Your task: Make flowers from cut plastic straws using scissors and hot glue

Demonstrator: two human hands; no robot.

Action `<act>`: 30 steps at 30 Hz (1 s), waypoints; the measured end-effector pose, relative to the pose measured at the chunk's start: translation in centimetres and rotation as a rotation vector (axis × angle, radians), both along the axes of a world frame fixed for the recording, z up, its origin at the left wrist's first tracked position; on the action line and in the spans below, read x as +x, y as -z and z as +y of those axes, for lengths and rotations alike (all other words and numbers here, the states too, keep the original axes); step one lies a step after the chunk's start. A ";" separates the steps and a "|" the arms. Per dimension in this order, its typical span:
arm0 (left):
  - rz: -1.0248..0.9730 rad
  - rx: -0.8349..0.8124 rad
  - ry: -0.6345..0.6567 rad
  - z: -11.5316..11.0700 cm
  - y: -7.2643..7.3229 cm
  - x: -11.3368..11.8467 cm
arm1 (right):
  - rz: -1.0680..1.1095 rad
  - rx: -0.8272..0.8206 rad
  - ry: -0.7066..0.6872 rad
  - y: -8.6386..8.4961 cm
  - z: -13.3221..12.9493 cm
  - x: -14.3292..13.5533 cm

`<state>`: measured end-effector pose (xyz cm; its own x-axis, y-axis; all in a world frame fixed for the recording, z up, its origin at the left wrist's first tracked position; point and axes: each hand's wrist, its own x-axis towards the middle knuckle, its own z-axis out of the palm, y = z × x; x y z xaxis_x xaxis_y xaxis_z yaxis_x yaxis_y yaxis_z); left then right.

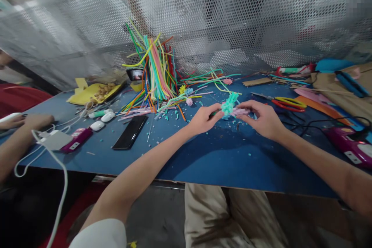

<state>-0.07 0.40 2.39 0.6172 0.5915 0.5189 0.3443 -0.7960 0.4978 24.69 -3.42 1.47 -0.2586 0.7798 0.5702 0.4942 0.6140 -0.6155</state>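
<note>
A small cluster of short turquoise pieces (229, 104) is held up between both hands above the blue table. My left hand (205, 118) pinches it from the left with thumb and fingertips. From the right, my right hand (261, 118) grips a pale pink-lilac bunch (240, 111) that touches the turquoise cluster. Small turquoise scraps lie on the table around them. A pink piece (189, 102) and a yellow piece (182, 89) rest beyond my left hand.
Colourful stems (157, 73) stand upright at the back. Left are a black phone (130, 132), a yellow tray (97, 95) and another person's arm. Scissors (287, 103) and a purple power strip (348, 145) lie right. A perforated metal screen (232, 19) rises behind.
</note>
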 end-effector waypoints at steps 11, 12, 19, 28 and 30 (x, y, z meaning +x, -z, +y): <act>-0.041 0.002 0.032 -0.9 -0.4 0.2 | 0.166 0.206 0.057 -0.9 -1.2 -0.5; -0.055 0.013 0.027 -1.0 -0.4 0.2 | 0.262 0.148 0.046 -0.7 -1.1 -0.6; -0.062 0.124 0.054 -1.6 -0.4 0.1 | 0.491 -0.453 -0.397 0.8 -1.0 -2.0; -0.004 0.108 0.110 -2.0 0.6 1.2 | 0.659 -0.412 -0.394 -0.1 -2.5 -3.3; -0.008 0.103 0.128 -2.1 0.7 1.3 | 0.639 -0.394 -0.360 -0.3 -2.7 -3.1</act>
